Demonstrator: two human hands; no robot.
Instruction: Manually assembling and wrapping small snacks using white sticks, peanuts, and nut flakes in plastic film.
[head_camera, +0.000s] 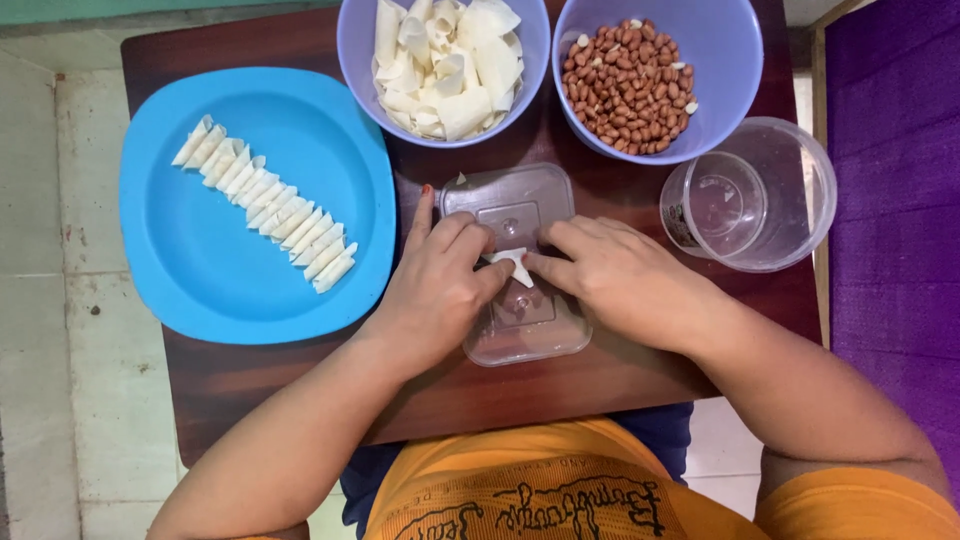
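Note:
My left hand (440, 285) and my right hand (620, 280) meet over a clear plastic lid (512, 205) lying flat on a small dark wooden table (250, 380). Both pinch a small white pastry piece (512, 262) between their fingertips. To the left, a blue plate (200, 260) carries a diagonal row of several folded white pastry pieces (268, 203). At the back stand two lavender bowls: one (352, 50) filled with white pastry wrappers (445, 62), the other (725, 50) filled with peanuts (628, 85).
An empty clear plastic container (760, 195) lies near the table's right edge. Purple fabric (895, 200) lies to the right of the table. Pale floor tiles (60, 350) lie to the left. My orange shirt (560, 490) is at the bottom.

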